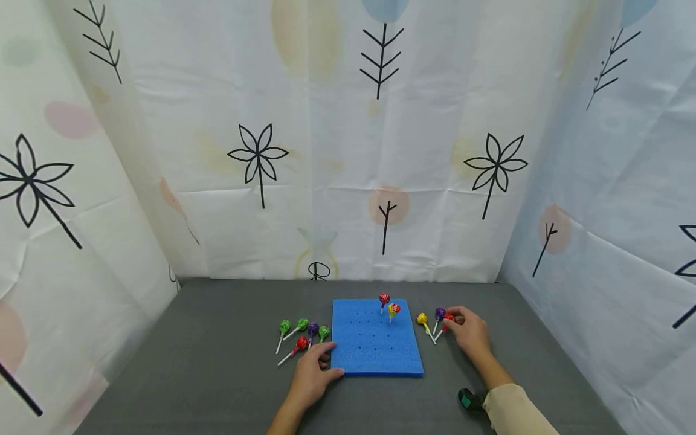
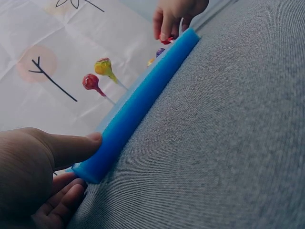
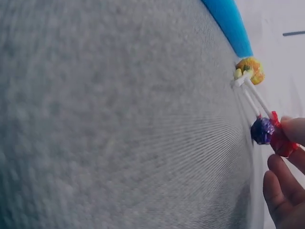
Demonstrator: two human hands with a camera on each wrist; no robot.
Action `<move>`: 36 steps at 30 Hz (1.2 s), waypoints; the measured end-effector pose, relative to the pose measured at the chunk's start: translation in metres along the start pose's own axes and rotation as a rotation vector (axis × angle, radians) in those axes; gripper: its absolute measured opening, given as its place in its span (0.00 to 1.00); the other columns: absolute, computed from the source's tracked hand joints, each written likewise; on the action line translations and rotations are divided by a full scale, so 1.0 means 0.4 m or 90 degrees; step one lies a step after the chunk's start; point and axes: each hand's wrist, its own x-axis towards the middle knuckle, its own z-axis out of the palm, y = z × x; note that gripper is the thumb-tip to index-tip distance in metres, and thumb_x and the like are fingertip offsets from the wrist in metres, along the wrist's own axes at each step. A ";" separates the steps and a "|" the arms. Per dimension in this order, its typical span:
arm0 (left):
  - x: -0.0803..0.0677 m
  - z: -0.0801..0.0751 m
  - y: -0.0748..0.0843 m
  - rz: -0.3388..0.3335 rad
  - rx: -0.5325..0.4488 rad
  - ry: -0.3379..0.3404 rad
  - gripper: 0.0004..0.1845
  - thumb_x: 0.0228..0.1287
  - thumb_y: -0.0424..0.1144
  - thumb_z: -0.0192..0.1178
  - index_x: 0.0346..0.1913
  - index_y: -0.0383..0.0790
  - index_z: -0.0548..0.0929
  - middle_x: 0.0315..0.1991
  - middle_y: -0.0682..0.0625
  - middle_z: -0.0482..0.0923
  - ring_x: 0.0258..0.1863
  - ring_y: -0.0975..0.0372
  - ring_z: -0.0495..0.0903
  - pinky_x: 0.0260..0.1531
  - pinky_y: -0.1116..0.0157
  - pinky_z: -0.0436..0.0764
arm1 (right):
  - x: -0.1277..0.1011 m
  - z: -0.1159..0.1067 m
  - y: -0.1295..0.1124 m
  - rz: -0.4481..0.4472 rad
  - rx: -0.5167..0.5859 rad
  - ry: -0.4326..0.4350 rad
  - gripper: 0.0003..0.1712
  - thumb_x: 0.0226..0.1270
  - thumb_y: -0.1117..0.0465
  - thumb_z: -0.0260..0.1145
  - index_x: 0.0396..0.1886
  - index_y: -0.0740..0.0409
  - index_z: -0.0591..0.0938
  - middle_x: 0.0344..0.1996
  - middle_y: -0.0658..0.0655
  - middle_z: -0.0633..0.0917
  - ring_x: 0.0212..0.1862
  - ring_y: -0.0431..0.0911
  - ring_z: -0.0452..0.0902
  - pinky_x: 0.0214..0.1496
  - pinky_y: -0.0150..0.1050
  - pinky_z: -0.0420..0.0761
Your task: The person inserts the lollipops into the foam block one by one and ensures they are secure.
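My left hand (image 1: 313, 377) grips the near left corner of a blue foam board (image 1: 375, 362), its thumb (image 2: 83, 148) on the near edge and its other fingers by the left side. Rows of small holes dot the board. A red lollipop (image 1: 384, 298) and a yellow-and-red lollipop (image 1: 394, 309) stand upright at its far right. To the right of the board, my right hand (image 1: 470, 331) pinches the head of a red lollipop (image 3: 282, 143) between thumb and fingers. Beside that head are a purple lollipop (image 3: 262, 131) and a yellow lollipop (image 1: 422, 318).
Left of the board lie green lollipops (image 1: 302, 324), a purple lollipop (image 1: 313, 328) and a red lollipop (image 1: 301, 343), close to my left hand. A dark device with a strap (image 1: 469, 399) is near my right sleeve. Patterned white curtains (image 1: 337, 235) enclose the grey table (image 1: 228, 362).
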 end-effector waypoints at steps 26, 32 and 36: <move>0.003 -0.002 -0.001 -0.014 0.001 -0.008 0.30 0.46 0.35 0.77 0.55 0.34 0.80 0.44 0.46 0.78 0.37 0.57 0.78 0.37 0.61 0.78 | -0.045 -0.014 -0.121 -0.187 0.085 0.104 0.11 0.56 0.69 0.74 0.40 0.60 0.85 0.33 0.54 0.85 0.33 0.49 0.80 0.32 0.37 0.79; 0.004 0.000 -0.002 -0.019 0.002 -0.010 0.30 0.46 0.36 0.77 0.55 0.34 0.81 0.44 0.46 0.78 0.38 0.57 0.78 0.37 0.61 0.79 | -0.050 -0.004 -0.149 -0.192 0.104 0.108 0.11 0.55 0.70 0.74 0.39 0.60 0.85 0.32 0.54 0.84 0.32 0.46 0.78 0.32 0.35 0.78; 0.006 0.001 -0.002 -0.024 0.007 -0.015 0.30 0.46 0.35 0.77 0.55 0.35 0.81 0.45 0.46 0.78 0.38 0.58 0.78 0.38 0.60 0.78 | -0.053 0.002 -0.164 -0.192 0.117 0.102 0.11 0.57 0.69 0.73 0.40 0.60 0.85 0.33 0.55 0.83 0.32 0.46 0.77 0.32 0.35 0.78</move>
